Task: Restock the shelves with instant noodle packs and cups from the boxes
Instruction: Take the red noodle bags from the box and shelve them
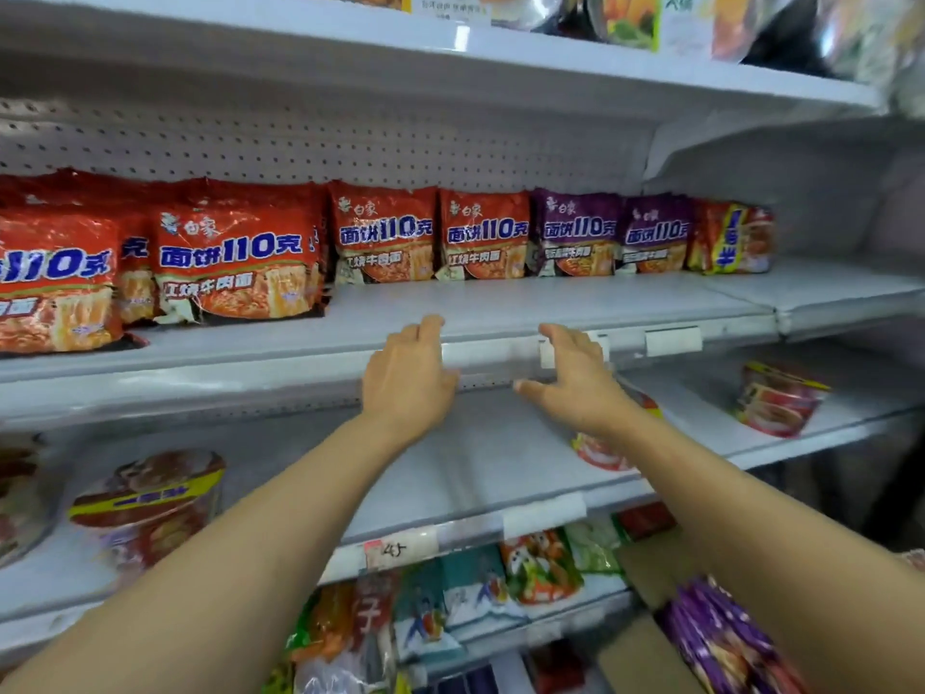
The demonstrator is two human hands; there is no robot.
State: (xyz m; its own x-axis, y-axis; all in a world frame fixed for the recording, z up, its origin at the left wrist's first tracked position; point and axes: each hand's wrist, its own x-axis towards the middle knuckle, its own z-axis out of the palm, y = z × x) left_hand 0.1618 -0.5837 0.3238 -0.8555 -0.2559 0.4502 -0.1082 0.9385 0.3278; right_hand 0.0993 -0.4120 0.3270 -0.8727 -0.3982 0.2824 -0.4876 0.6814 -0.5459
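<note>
Red instant noodle packs [235, 257] stand along the middle shelf [500, 303], with two more red packs [383, 235] and two purple packs [575, 232] set further back to the right. My left hand [408, 378] and my right hand [575, 378] hover at the shelf's front edge, both empty with fingers apart. A cardboard box [645, 658] at the lower right holds purple noodle packs [721, 638]. Noodle cups sit on the shelf below: one at the left [150, 503], one at the right [778, 400], one partly hidden behind my right forearm [600, 453].
An orange and yellow pack [731, 237] ends the row. The top shelf [600, 57] carries other bags. The bottom shelf holds mixed colourful packs [500, 578]. Price label strips [673, 340] run along the shelf fronts. Bare shelf lies in front of the far packs.
</note>
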